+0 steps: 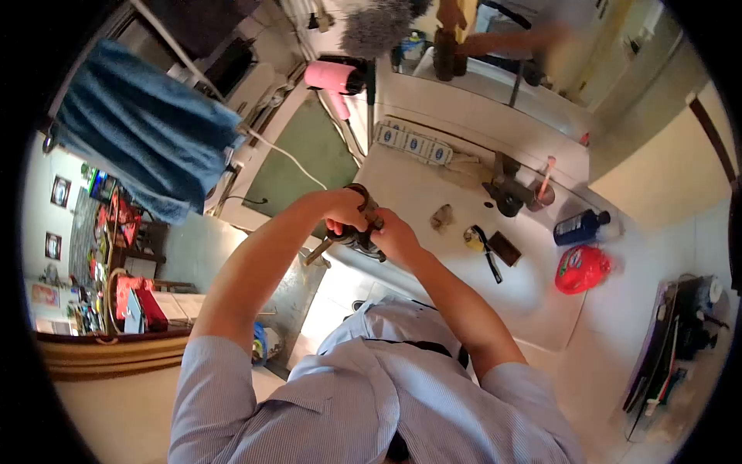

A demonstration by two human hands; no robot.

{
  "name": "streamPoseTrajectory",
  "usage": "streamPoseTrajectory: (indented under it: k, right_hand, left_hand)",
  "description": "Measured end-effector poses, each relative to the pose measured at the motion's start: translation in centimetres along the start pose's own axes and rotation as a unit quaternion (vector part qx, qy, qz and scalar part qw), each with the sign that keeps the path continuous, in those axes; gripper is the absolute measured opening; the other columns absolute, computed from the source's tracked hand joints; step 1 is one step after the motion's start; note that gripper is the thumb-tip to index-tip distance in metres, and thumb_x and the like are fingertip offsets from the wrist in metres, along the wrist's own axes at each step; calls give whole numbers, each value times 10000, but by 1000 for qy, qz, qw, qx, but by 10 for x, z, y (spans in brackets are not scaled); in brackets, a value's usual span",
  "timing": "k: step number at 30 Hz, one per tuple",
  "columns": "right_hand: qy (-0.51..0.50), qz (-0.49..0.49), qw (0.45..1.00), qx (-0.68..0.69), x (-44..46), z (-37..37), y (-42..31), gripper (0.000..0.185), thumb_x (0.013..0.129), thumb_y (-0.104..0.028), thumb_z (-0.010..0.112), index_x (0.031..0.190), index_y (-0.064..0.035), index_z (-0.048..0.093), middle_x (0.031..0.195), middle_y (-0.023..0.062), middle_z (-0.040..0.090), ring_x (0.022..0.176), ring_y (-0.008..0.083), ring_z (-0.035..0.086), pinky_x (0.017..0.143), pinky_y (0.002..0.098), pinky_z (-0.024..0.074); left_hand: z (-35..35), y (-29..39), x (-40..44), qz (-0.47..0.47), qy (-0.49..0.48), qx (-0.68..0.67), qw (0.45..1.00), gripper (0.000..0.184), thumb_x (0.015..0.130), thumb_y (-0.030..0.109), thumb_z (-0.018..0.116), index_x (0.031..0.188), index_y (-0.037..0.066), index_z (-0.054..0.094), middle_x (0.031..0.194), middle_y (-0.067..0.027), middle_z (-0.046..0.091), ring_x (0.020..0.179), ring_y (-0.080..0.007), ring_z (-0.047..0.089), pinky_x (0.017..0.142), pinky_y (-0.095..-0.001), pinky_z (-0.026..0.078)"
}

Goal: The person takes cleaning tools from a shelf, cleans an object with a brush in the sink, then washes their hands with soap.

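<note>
In the head view, my left hand (344,210) and my right hand (396,236) are close together over the left end of the white washbasin counter. Both hands are closed around a dark brown object (359,241) with a curved band at its top. A light brown stick-like part (318,251) juts out at its lower left. My fingers hide much of the object, and I cannot make out its kind. To the right lie a small brown block (505,249), a black-handled tool (490,255) and a crumpled beige piece (441,218).
A dark faucet (506,185) stands at the back beside a cup (541,195). Farther right are a dark blue bottle (581,227) and a red plastic pack (581,269). A pink hair dryer (334,77) hangs behind; a blue towel (147,127) hangs at left.
</note>
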State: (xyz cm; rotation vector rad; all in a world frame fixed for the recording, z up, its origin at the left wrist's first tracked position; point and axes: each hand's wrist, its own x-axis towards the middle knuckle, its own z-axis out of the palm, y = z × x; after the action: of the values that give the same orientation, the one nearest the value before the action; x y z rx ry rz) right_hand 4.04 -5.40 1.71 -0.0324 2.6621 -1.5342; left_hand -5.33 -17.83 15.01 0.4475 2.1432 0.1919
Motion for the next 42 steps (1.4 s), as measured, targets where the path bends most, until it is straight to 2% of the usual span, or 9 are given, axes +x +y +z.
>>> streamPoseTrajectory:
  k: [2,8,23,27,28,31,35,39,42]
  right_hand:
    - [5,20,1000,16,0,1,-1,511,755,-190,598,1221,-48,445,985,189,621,897,356,602,779,410,474]
    - [-29,54,997,54,-1,-9,-9,488,753,-184,581,1197,-27,451,1131,213,551,1012,380,552,862,434,455]
    - [-30,25,998,41,-11,-11,43,399,748,-187,557,1129,-70,548,1061,185,603,1025,342,562,888,422,451]
    - [18,179,981,-66,-48,-33,159,380,758,-192,562,1120,-77,576,1068,192,607,1012,331,574,862,430,458]
    - [121,117,975,-147,-64,-13,237,372,760,-213,580,1092,-45,569,1067,185,606,989,333,583,843,438,462]
    - [25,394,890,-227,-105,-54,306,416,754,-217,575,1105,2,533,1097,203,580,1001,352,580,836,443,476]
    - [24,368,886,-280,-137,-77,291,481,768,-153,590,1213,-41,445,1171,195,525,1020,328,574,832,426,488]
    - [-13,330,894,-301,-134,-64,299,381,781,-198,558,1084,30,519,901,220,629,830,339,640,717,428,523]
    - [-41,292,931,-215,-133,-56,307,359,789,-242,520,956,73,566,784,229,635,672,338,652,629,422,531]
  left_hand:
    - [-3,-3,16,-63,-90,41,993,421,711,306,690,981,9,562,744,-114,628,592,-186,643,521,-304,539]
    - [-2,-2,26,-104,-149,37,983,400,677,295,720,943,22,599,800,-120,639,610,-191,647,548,-315,546]
    - [4,4,30,-173,-137,55,974,381,776,305,642,979,-9,568,748,-160,635,584,-233,649,536,-360,562]
    - [15,8,3,-74,25,87,993,340,807,284,620,1005,11,580,813,-179,637,628,-233,655,555,-361,546]
    - [22,-14,8,6,135,152,979,331,794,264,630,1015,23,580,854,-163,636,668,-242,650,594,-356,537]
    - [37,-31,-11,101,292,196,931,311,775,221,640,1027,52,576,937,-128,623,734,-265,636,656,-350,519]
    - [54,-36,-27,109,396,62,910,243,768,199,593,990,100,582,1017,-97,584,854,-311,596,731,-408,493]
    - [66,-39,-27,93,460,-38,882,293,755,211,630,1023,113,564,1120,-76,538,901,-294,598,732,-396,507]
    - [68,-35,-30,39,430,-109,895,538,737,276,678,1205,121,465,1188,-114,488,935,-299,596,842,-388,474]
